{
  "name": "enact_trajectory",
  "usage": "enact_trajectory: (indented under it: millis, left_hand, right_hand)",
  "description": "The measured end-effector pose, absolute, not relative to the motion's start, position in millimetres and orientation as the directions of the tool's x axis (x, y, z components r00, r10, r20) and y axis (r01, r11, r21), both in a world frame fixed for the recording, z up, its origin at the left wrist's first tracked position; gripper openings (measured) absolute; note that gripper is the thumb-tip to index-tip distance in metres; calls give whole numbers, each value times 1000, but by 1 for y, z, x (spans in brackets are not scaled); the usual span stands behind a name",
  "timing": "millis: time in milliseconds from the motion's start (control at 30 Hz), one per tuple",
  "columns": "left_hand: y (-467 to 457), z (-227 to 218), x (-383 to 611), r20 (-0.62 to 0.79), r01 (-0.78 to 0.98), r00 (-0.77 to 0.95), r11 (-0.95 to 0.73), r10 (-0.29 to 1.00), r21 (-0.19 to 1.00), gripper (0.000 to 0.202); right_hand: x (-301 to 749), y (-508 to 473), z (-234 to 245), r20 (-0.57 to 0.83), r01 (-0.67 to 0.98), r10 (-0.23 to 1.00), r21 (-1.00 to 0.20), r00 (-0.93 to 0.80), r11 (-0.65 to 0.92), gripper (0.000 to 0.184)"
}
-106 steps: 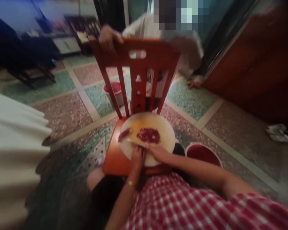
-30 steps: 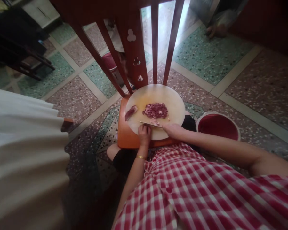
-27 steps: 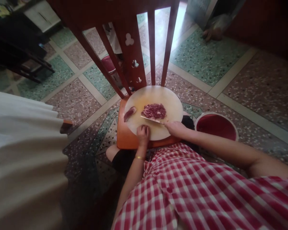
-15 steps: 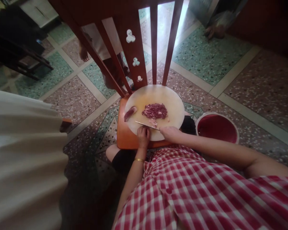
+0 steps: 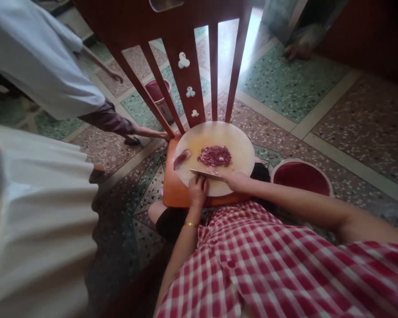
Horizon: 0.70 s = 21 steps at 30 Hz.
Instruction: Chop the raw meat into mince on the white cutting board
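Note:
A round pale cutting board [image 5: 240,141] lies on the seat of a wooden chair. My right hand [image 5: 236,180] grips a kitchen knife [image 5: 205,173], its blade pointing left across the near part of the board. Just below the blade, my left hand [image 5: 198,187] rests at the board's near edge with fingers curled; whatever they press on is hidden. Chopped red meat [image 5: 215,156] forms a heap mid-board, with paler scraps by the knife. One longer meat piece [image 5: 181,159] lies at the board's left edge.
The chair's slatted back [image 5: 175,48] rises behind the board. A red bucket [image 5: 301,179] stands on the floor to the right, another bucket [image 5: 159,92] beyond the slats. A person in a white shirt [image 5: 43,62] is at the left, above a pale draped cloth [image 5: 43,212].
The person behind the chair has moved left and nearer, bringing the far bucket into view. My view has tilted slightly. Both my hands and the knife stay almost in place on the board.

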<state>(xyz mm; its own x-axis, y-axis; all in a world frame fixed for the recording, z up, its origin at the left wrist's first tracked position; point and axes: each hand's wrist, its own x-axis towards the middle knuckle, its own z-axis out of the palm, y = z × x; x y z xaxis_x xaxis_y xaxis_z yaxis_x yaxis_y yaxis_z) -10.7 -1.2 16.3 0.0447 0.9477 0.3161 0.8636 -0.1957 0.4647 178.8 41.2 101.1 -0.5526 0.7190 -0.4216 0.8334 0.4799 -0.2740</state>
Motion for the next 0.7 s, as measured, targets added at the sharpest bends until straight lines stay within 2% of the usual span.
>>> enact_trajectory:
  millis: [67, 133, 200, 300, 400, 467, 567, 633, 700]
  left_hand:
    - [-3, 22, -13, 263, 891, 23, -139, 964, 432, 24]
    - [-2, 27, -16, 187, 896, 8, -90, 982, 434, 26]
    - [4, 31, -19, 100, 864, -28, -26, 995, 502, 25]
    - [21, 34, -19, -2, 737, -150, 113, 989, 666, 20]
    - [35, 35, -8, 67, 662, -196, 82, 978, 745, 22]
    - [35, 34, 4, 147, 730, -110, -21, 983, 684, 24]
    - [24, 30, 18, 179, 845, 49, -137, 983, 518, 30]
    - [15, 28, 21, 223, 871, 55, -156, 973, 466, 36]
    - [11, 26, 19, 298, 873, 10, -154, 954, 464, 34]
  right_hand:
    - [202, 44, 108, -501, 880, 726, -209, -471, 426, 34]
    - [214, 52, 115, -511, 907, 754, -152, -412, 392, 32]
    - [216, 60, 121, -501, 920, 776, -130, -383, 370, 32]
    - [213, 67, 122, -470, 919, 791, -152, -391, 364, 30]
    - [216, 65, 117, -457, 918, 797, -181, -396, 352, 30]
    - [220, 60, 114, -461, 921, 797, -190, -391, 341, 30]
    - [225, 52, 115, -457, 924, 803, -192, -382, 330, 28]
    - [224, 47, 120, -456, 923, 803, -195, -384, 331, 29]
    - [219, 42, 126, -453, 921, 802, -190, -389, 340, 31]
